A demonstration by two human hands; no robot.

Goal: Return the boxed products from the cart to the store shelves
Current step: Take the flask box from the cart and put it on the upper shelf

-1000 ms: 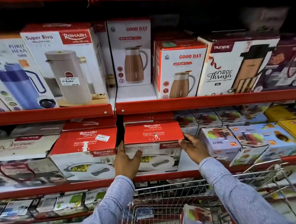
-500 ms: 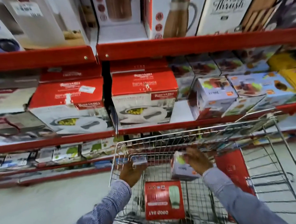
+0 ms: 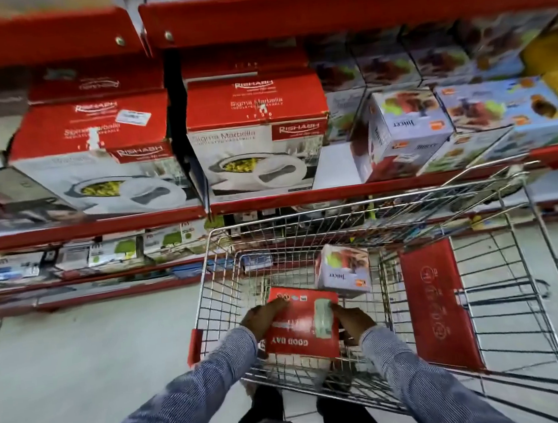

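Note:
A red Good Day box lies inside the wire shopping cart. My left hand grips its left edge and my right hand grips its right edge, both reaching down into the cart. Just behind the red box stands a small white Juicer box, touched by neither hand. On the red shelf above the cart sits a red-and-white Rishabh casserole box, with a matching one to its left.
More Juicer boxes stand on the shelf at the right, with a bare gap beside the casserole box. A red panel hangs in the cart's child seat. Lower shelves hold small packs. Pale tiled floor lies at left.
The hands left the casserole box on the shelf and dropped into the cart. The right hand passed the Juicer box, and both hands now hold the red Good Day box. The view tilted downward.

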